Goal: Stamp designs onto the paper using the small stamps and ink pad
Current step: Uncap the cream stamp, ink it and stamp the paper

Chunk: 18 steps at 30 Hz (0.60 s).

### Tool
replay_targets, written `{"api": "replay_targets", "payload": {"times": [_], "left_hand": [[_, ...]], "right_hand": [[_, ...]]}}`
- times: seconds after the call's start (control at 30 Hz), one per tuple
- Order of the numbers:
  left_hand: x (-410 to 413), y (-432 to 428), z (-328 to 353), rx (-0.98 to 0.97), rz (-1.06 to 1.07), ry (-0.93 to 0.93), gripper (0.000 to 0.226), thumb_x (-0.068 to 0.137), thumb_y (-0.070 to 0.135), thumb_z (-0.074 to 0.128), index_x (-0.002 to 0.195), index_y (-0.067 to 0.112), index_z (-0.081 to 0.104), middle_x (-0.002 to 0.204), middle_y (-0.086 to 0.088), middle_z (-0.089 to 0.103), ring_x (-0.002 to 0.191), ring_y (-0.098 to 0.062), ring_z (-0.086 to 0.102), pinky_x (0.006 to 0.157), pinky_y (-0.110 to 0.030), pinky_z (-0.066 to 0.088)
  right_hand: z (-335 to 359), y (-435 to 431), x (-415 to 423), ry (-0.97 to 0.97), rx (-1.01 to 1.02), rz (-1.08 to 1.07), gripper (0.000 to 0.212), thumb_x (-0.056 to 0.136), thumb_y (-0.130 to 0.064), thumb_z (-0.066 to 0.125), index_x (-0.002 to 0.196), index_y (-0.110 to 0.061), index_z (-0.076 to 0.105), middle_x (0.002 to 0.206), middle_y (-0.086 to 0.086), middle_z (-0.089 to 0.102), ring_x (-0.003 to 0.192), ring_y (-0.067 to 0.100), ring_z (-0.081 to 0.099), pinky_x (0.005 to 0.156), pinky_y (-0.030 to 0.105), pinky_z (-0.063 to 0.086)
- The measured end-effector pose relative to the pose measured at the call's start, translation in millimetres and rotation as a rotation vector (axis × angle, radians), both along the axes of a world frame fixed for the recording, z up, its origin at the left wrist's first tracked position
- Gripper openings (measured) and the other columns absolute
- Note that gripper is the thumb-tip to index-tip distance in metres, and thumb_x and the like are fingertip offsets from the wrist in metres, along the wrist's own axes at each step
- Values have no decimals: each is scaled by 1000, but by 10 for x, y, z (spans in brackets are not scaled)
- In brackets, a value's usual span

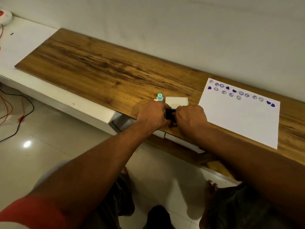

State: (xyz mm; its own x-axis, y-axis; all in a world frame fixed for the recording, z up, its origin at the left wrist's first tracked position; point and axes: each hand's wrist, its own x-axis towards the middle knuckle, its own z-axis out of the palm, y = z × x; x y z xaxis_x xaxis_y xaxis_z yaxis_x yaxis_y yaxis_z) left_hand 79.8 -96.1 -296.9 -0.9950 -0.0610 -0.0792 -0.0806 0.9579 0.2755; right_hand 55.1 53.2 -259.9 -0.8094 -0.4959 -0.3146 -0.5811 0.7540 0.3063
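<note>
Wooden top [99, 68] under both hands, part-stamped paper [239, 119] just right of the right hand [190, 116], which with the left hand [152, 115] grips the dark ink pad [170, 114] between them, white lid [176, 102] just beyond, teal stamp [159, 97] beyond the left knuckles; best keep the pad flat, fingertips off the ink.

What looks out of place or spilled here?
Nothing is spilled or damaged. Only the prints on the paper look untidy: smileys and hearts run in uneven rows along its far edge. The left hand and right hand hold the ink pad.
</note>
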Motion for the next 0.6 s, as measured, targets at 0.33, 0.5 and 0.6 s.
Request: {"api": "replay_targets", "payload": {"times": [0.33, 0.5, 0.6], "left_hand": [[-18, 58, 52, 13, 23, -4, 72, 66, 67, 86, 129, 37, 70, 116, 1, 73, 108, -20, 65, 73, -30, 46], [-3, 85, 134, -22, 32, -18, 73, 62, 71, 86, 126, 38, 71, 110, 2, 73, 101, -18, 65, 68, -28, 39], [-5, 117, 203, -68, 30, -40, 69, 64, 70, 86, 124, 38, 70, 100, 5, 72, 85, -13, 61, 59, -25, 35]], "right_hand": [[-134, 134, 84, 25, -236, -102, 38, 99, -41, 60, 126, -14, 57, 107, 8, 71, 87, 25, 70, 70, 37, 55], [-191, 243, 27, 31, -301, -13, 41, 99, -46, 58, 126, -16, 57, 100, 6, 71, 80, 23, 68, 65, 35, 53], [-98, 309, -54, 8, -431, -66, 40, 104, -51, 44, 116, -17, 62, 92, 5, 69, 73, 19, 58, 62, 31, 41]]}}
